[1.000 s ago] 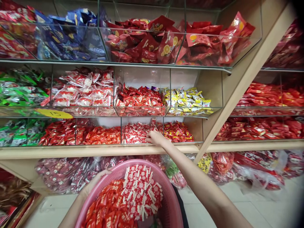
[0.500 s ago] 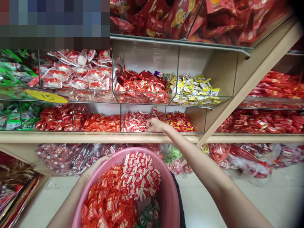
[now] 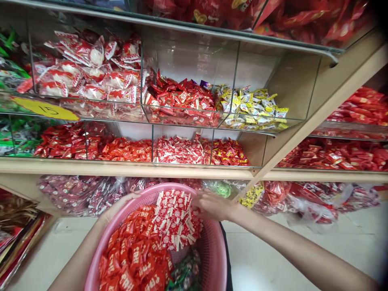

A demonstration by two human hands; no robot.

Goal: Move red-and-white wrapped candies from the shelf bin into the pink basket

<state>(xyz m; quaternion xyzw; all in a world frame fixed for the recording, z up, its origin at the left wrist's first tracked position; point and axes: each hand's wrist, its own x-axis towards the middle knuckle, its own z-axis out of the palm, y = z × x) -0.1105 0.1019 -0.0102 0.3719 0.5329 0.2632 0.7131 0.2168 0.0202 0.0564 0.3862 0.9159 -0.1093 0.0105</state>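
Note:
My left hand (image 3: 119, 205) grips the far left rim of a pink plastic basket (image 3: 216, 252), its fingers partly hidden behind the rim. Red-and-white wrapped candies (image 3: 175, 218) lie in a heap at the basket's far side. Orange-red wrapped candies (image 3: 136, 258) fill the left and near part, and dark green wrapped ones (image 3: 186, 270) sit at the lower right. Over the basket's right rim, beside the red-and-white heap, is my right hand (image 3: 209, 205) with its fingers curled closed. Whatever is inside those fingers is hidden.
A shelf bin of matching red-and-white candies (image 3: 180, 150) is ahead, behind a clear front panel. Yellow-and-white candies (image 3: 254, 106) lie in the bin above. A wooden shelf edge (image 3: 127, 168) runs across, with bagged candies (image 3: 72, 194) below. A yellow price tag (image 3: 45, 108) reads 15.
My right hand has come out of the red-and-white candy bin, down and back to the basket's right rim. My left hand keeps its grip on the basket. The view has tilted slightly.

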